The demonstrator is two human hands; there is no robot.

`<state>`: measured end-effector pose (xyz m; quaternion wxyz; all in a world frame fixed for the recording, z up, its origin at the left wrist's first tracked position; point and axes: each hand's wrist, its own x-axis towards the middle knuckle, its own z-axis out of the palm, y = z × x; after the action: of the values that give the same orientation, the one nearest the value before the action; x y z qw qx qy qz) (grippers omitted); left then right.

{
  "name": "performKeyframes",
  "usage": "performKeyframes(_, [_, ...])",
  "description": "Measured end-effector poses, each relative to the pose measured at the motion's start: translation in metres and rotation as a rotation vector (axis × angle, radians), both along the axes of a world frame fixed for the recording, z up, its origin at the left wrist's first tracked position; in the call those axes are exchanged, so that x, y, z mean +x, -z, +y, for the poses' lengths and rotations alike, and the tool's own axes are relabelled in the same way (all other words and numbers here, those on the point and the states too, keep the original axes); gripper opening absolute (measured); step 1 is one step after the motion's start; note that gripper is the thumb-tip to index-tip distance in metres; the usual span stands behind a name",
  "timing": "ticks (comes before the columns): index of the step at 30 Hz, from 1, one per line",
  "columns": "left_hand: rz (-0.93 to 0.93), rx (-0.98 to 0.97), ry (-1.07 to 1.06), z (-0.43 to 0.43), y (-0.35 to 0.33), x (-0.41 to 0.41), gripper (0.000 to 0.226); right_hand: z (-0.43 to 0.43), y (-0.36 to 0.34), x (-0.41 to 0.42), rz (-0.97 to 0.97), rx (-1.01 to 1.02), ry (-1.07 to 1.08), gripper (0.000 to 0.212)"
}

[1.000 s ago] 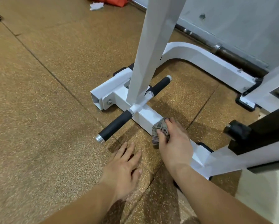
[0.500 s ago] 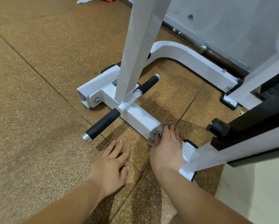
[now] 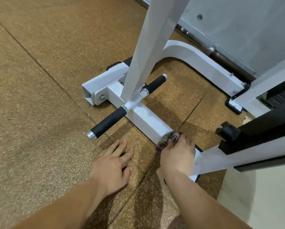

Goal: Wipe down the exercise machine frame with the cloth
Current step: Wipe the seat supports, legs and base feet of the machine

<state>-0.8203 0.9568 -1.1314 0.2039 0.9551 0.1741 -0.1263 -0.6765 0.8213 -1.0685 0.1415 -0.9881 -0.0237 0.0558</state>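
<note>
The exercise machine's white frame (image 3: 146,121) lies low across the floor, with an upright post rising from it and two black grip handles (image 3: 108,122) sticking out sideways. My right hand (image 3: 177,156) grips a bunched grey patterned cloth (image 3: 169,138) and presses it against the near end of the floor bar. My left hand (image 3: 112,164) lies flat on the brown rubber floor just left of the bar, fingers spread, holding nothing. The cloth is partly hidden under my fingers.
A curved white base leg (image 3: 196,58) runs toward the wall at the back right. A barbell (image 3: 221,57) lies along the wall. A black padded part with a knob (image 3: 229,131) sits at the right. Brown rubber floor tiles (image 3: 39,113) spread to the left.
My right hand has slid the cloth along the floor bar toward me, away from the upright post. The left hand stays flat on the floor.
</note>
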Motion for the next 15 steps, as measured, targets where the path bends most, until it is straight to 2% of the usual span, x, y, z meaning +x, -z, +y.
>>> performKeyframes(2, [0.003, -0.007, 0.006, 0.001, -0.002, 0.001, 0.063, 0.017, 0.002, 0.003, -0.036, 0.031, -0.004, 0.049])
performKeyframes(5, [0.022, -0.019, 0.014, 0.005, -0.002, 0.001, 0.064, 0.033, 0.01, 0.002, -0.125, 0.148, -0.164, 0.048])
performKeyframes(10, [0.042, -0.043, 0.023, 0.006, -0.003, 0.0, 0.064, -0.013, 0.025, -0.01, -0.157, 0.193, -0.445, 0.054])
performKeyframes(12, [0.049, -0.052, 0.024, 0.006, -0.006, -0.001, 0.065, -0.032, 0.028, -0.011, -0.187, 0.198, -0.436, 0.055])
performKeyframes(15, [0.001, -0.115, -0.052, 0.0, -0.016, 0.005, 0.07, -0.029, 0.023, -0.037, -0.163, 0.254, -0.263, 0.053])
